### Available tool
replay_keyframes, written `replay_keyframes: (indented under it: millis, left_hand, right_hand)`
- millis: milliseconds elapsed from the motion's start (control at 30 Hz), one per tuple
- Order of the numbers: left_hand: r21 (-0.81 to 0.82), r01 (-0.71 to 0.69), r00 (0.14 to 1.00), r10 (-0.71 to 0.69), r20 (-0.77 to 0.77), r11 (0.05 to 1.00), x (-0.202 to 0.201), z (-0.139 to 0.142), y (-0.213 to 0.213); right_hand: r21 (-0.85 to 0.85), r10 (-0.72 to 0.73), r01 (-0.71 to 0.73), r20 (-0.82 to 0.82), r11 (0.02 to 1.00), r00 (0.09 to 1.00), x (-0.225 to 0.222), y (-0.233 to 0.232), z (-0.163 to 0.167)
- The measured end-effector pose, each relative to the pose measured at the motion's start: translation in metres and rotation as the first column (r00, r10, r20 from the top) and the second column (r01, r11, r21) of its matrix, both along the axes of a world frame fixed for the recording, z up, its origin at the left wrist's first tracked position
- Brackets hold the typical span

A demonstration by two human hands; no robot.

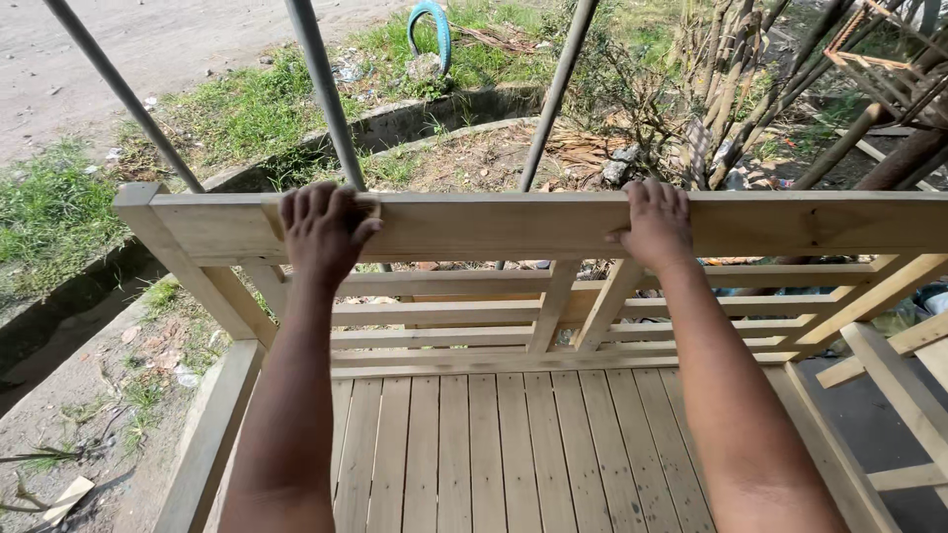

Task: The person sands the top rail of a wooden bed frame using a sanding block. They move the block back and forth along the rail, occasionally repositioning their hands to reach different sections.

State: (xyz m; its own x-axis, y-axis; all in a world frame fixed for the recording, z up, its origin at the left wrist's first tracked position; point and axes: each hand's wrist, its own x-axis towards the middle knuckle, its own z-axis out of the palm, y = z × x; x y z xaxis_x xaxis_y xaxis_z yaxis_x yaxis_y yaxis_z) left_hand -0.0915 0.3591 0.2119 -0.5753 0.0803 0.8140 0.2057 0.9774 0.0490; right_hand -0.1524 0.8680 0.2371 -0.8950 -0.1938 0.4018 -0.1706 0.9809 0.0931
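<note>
The top rail [513, 225] of a pale wooden bench frame runs across the view, above the slatted back [464, 314] and plank seat [513, 444]. The left hand [321, 232] grips it near the left corner post — fingers curled over the rail. The right hand [654, 225] clasps it right of the middle. Beyond — metal poles [326, 94], grass, a blue tyre [432, 32].

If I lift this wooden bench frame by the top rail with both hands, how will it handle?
Probably stiff: the top rail joins cross slats and corner posts. Likely heavy and awkward, since the slatted seat spreads wide below. The bare rough wood should not slip where the left hand and right hand grip.
</note>
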Motion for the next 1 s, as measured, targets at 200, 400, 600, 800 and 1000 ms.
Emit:
replay_keyframes:
  millis: [200, 400, 600, 800, 1000]
  left_hand:
    - [0.453, -0.049, 0.992, 0.097, -0.083, 0.89, 0.013, 0.01, -0.085]
    - [0.329, 0.12, 0.977, -0.052, -0.208, 0.936, -0.014, -0.005, 0.07]
    - [0.197, 0.045, 0.989, -0.016, -0.149, 0.979, -0.021, -0.007, -0.082]
    - [0.16, -0.176, 0.974, 0.195, -0.116, 0.971, -0.017, 0.014, -0.156]
    - [0.163, 0.001, 0.994, 0.016, -0.105, 0.987, -0.026, -0.003, -0.012]
  right_hand:
    - [0.08, 0.065, -0.068, 0.044, 0.994, 0.997, 0.013, -0.08, 0.007]
    - [0.008, 0.226, -0.226, -0.031, 0.974, 0.974, 0.031, -0.274, -0.009]
    - [-0.054, 0.334, -0.337, -0.059, 0.94, 0.941, 0.045, -0.265, -0.002]
    - [0.008, 0.202, -0.202, 0.04, 0.979, 0.979, 0.042, -0.284, 0.002]
    - [-0.026, 0.209, -0.208, 0.021, 0.978, 0.978, 0.038, -0.28, 0.0]
